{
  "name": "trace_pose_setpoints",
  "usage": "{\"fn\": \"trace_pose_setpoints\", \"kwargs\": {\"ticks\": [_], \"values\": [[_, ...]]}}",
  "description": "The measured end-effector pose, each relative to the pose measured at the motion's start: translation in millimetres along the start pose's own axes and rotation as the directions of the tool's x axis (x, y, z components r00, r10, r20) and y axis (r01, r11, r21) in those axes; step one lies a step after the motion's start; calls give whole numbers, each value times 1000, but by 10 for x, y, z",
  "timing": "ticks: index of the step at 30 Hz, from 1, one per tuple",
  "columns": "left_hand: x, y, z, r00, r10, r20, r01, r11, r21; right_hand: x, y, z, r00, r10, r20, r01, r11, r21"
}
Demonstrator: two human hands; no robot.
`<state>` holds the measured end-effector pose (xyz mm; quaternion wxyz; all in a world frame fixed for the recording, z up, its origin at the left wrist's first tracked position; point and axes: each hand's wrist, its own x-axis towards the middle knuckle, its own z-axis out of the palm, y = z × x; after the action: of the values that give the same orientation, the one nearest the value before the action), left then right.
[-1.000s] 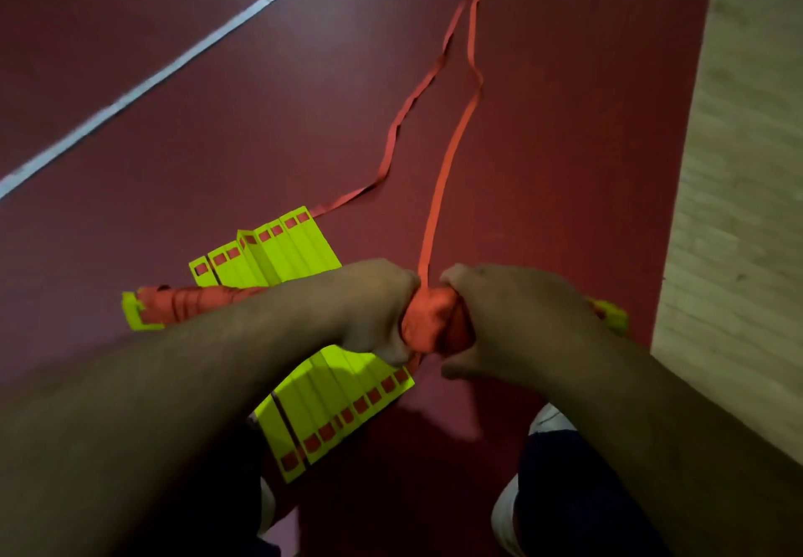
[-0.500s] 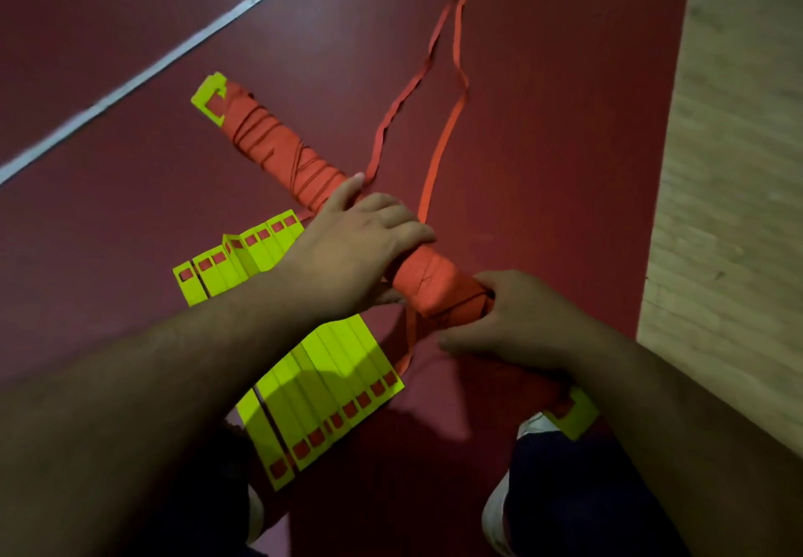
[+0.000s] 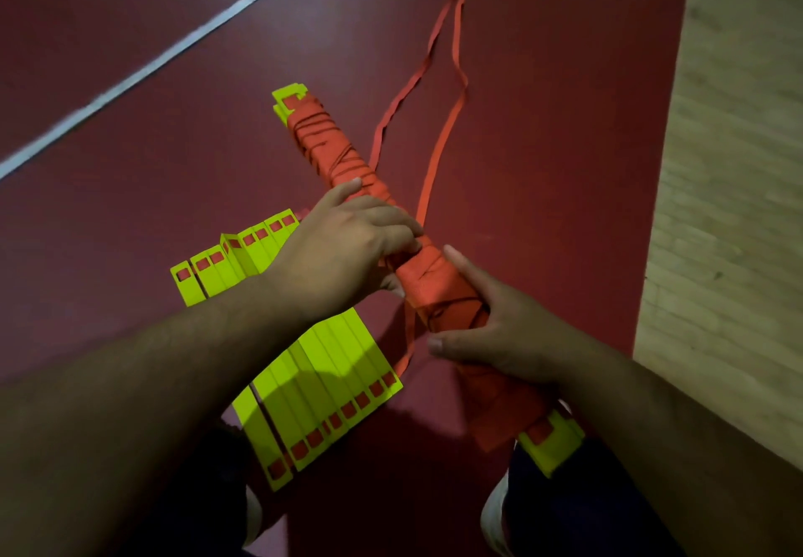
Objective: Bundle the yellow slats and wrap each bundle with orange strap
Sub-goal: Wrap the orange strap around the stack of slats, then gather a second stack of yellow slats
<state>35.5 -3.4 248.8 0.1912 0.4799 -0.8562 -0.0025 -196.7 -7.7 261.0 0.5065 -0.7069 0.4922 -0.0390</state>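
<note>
A bundle of yellow slats (image 3: 330, 152) wound in orange strap runs diagonally from upper left to lower right above the floor, its yellow ends showing at both tips. My left hand (image 3: 343, 247) grips its middle, index finger lying along the wrap. My right hand (image 3: 499, 334) holds the lower part, thumb underneath and fingers over the top. Two loose runs of orange strap (image 3: 439, 152) trail from the bundle away across the floor. A flat row of several yellow slats (image 3: 330, 365) lies under my left forearm.
The floor is dark red with a white line (image 3: 152, 65) across the upper left. A pale wooden floor strip (image 3: 730, 208) borders the right side. My shoes (image 3: 495, 513) and dark trouser legs are at the bottom edge.
The wrapped bundle has swung from lying crosswise to pointing away from me, its far end now closer to the centre. Both hands stayed on it, and my right hand slid lower.
</note>
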Motion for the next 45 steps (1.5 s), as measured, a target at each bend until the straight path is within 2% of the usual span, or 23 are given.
{"fn": "trace_pose_setpoints", "kwargs": {"ticks": [4, 8, 12, 16, 21, 24, 27, 40, 45], "values": [[14, 16, -6, 999, -30, 28, 30, 999, 13, 10, 56, -7, 999, -41, 10, 39, 992, 122], [9, 66, 71, 996, -43, 74, 38, 998, 58, 0, 111, 68, 1000, 3, -1, -3, 975, 223], [86, 134, 110, 958, -164, 234, 138, 983, 122, 34, 199, 182, 992, 61, -109, -38, 978, 205], [218, 121, 208, 930, -270, 251, 241, 960, 142, 107, 302, 131, 969, 139, -206, -89, 968, 236], [274, 17, 375, 882, -395, 258, 395, 917, 52, 266, 540, 74, 893, 263, -365, -156, 942, 297], [225, 8, 510, 857, -414, 307, 425, 904, 33, 446, 754, 182, 818, 326, -473, -185, 929, 320], [103, -10, 687, 816, -444, 371, 469, 883, 26, 601, 1004, 344, 758, 389, -523, -233, 911, 339], [-293, -199, 1773, 605, -532, 593, 670, 742, -17, 1176, 2140, 820, 631, 595, -497, -468, 804, 368], [-365, -259, 2052, 567, -533, 629, 704, 710, -33, 1213, 2503, 937, 607, 644, -465, -506, 765, 399]]}}
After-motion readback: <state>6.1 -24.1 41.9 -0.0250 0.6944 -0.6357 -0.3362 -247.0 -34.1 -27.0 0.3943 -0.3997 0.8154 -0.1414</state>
